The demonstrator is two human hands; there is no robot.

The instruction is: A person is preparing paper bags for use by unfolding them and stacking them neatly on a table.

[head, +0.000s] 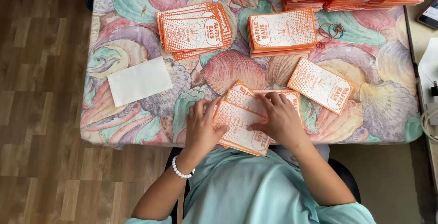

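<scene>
Both hands press flat, the left hand (200,126) and right hand (278,118) fanning orange paper bags (242,119) at the table's near edge, seemingly mid-count; next likely calls for squaring them like the far stacks (282,32).

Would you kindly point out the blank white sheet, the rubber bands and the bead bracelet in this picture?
blank white sheet (139,81), head view, middle of its plain face.
rubber bands (332,31), head view, on the tangled loops beside the neat stack.
bead bracelet (181,173), head view, white beads on the left wrist.
</scene>
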